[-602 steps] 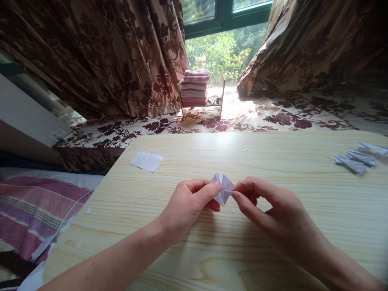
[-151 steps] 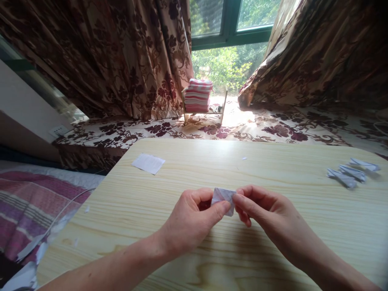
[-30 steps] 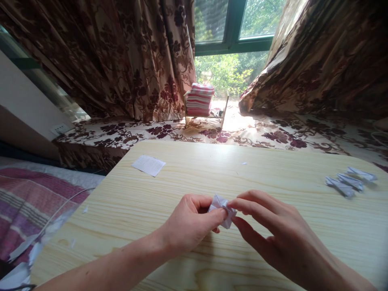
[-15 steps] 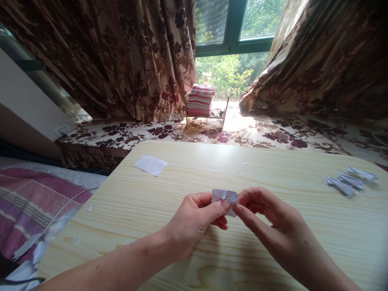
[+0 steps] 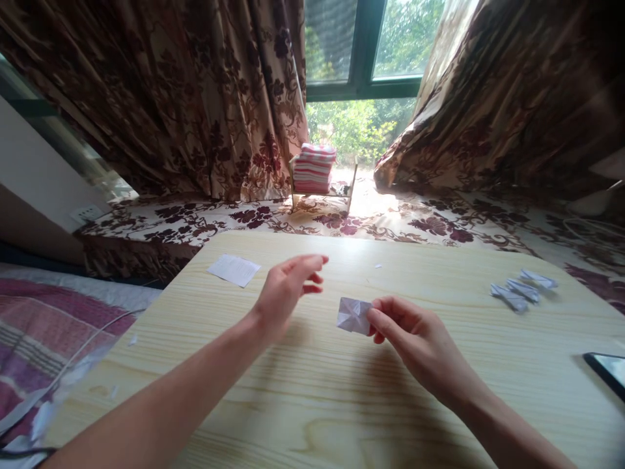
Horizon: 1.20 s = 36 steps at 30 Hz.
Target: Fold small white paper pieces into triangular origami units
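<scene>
A small folded square of paper (image 5: 352, 315), with creases meeting at its middle, is pinched at its right edge between the thumb and fingers of my right hand (image 5: 407, 326). It is held above the wooden table (image 5: 273, 417). My left hand (image 5: 288, 286) is off the paper, to its upper left, with nothing in it and its fingers apart and slightly curled. Beyond my left hand a flat paper sheet (image 5: 234, 270) lies near the far left corner of the table.
Several folded paper pieces (image 5: 523, 290) lie at the right. A dark-edged device (image 5: 608, 372) shows at the right edge. Paper scraps (image 5: 133, 340) lie at the left. Behind the table, a small rack (image 5: 349, 189) with folded striped cloths (image 5: 313, 168) stands on the sill.
My left hand has let go of the folded paper and moved up and left. My right hand keeps the paper, which now shows its creased face. The view has shifted right.
</scene>
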Motion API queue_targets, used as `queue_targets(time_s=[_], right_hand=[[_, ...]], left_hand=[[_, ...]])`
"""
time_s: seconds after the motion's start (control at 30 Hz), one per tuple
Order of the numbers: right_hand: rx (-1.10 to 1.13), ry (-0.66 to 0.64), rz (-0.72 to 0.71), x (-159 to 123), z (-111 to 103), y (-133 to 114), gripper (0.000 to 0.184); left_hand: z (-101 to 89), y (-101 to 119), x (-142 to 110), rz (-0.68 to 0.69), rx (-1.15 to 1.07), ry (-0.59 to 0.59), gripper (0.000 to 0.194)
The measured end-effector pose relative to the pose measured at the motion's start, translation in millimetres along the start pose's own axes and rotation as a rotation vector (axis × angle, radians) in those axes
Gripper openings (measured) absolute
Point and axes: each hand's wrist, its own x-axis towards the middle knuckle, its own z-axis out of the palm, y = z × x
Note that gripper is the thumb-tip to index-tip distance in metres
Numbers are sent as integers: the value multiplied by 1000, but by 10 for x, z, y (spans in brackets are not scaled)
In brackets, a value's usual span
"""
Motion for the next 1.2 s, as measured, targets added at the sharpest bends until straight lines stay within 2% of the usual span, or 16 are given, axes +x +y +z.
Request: queue_targets(time_s=[0.03, 0.13, 0.2, 0.23, 0.3, 0.33, 0.43, 0.5, 0.57, 0.63, 0.8, 0.93, 1.0, 1.07, 1.2], right_hand=[[13, -1, 29, 20, -5, 11, 32], [33, 19, 55, 46, -10, 12, 35], [37, 28, 14, 42, -10, 12, 35], [43, 36, -10, 44, -11, 23, 36], [94, 88, -38, 70, -12, 75, 37], [139, 116, -48, 95, -13, 110, 37], [240, 126, -68, 167, -20, 199, 38], [273, 121, -78, 179, -25, 213, 38], [289, 114, -86, 162, -27, 188, 36], [276, 103, -94, 138, -32, 140, 35], [181, 6, -69, 121, -72, 49, 34], [191, 31, -42, 117, -95, 48, 33], [179, -19, -17, 107, -98, 50, 32], [169, -59, 3, 92, -92, 43, 31], [187, -31, 22, 57, -69, 13, 28]], left_hand=[[51, 93, 200, -2, -47, 63, 25], [284, 409, 751, 30, -25, 123, 25], [445, 584, 929, 71, 50, 118, 29], [508, 636, 940, 93, 102, 94, 31], [572, 645, 830, 148, 225, 15, 29], [566, 604, 726, 185, 287, -33, 21], [412, 396, 340, 314, 456, -203, 4], [258, 280, 104, 385, 541, -324, 11], [136, 218, -62, 553, 717, -479, 18], [72, 186, -138, 594, 790, -541, 21], [31, 93, -78, 626, 859, -619, 23], [5, 19, -17, 652, 868, -650, 24], [4, -6, -15, 654, 863, -660, 23], [14, -22, -22, 635, 850, -660, 20], [48, -32, -33, 530, 791, -635, 15]])
